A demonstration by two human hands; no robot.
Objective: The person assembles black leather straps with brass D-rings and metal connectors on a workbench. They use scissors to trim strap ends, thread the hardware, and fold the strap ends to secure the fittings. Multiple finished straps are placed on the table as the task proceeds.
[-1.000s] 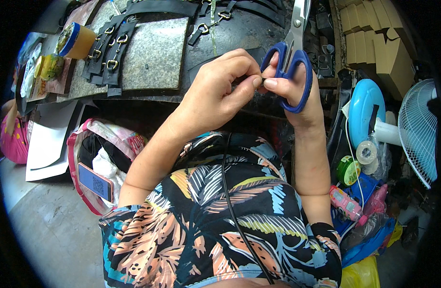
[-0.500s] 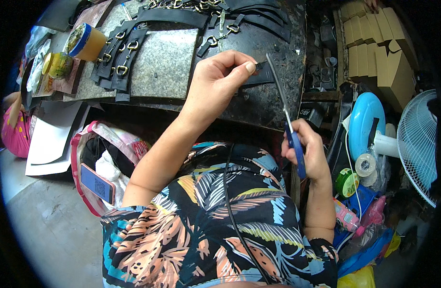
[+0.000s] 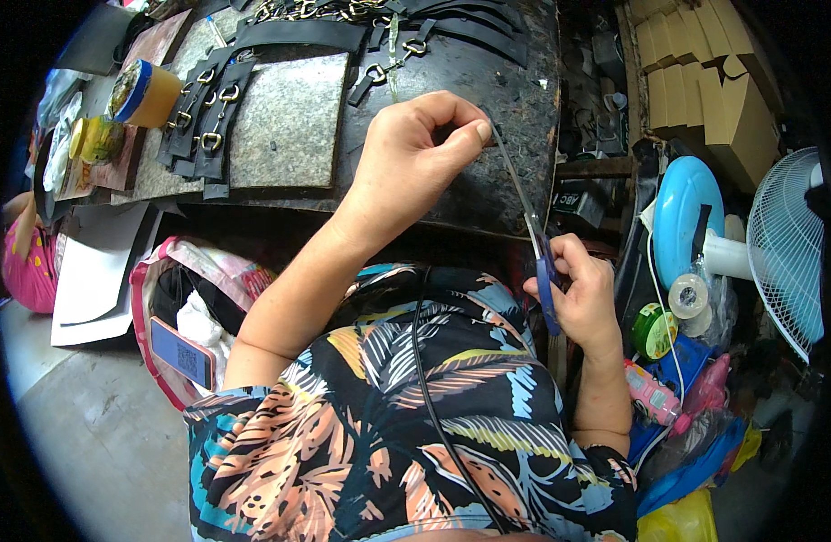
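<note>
Nearest the wearer, the patterned garment (image 3: pixel 415 397) is crossed by a black cable (image 3: pixel 424 361). The handles of the blue-handled scissors (image 3: pixel 544 280) are enclosed by the curled fingers of the right hand (image 3: pixel 585 294). Beyond, the thumb and forefinger of the left hand (image 3: pixel 424 158) are pressed together; whether anything is held in that grip cannot be told. Compared with half a second earlier, the blade tips are brought from just apart to the left fingertips; the cutting edges are judged to be placed for use there. The blades are seen nearly edge-on, so their opening cannot be gauged. Dark material previously visible beside the fingertips is no longer made out. On the bench (image 3: pixel 442 194), black straps (image 3: pixel 298 38) with metal rings are laid beyond, partly cut off by the upper edge.
</note>
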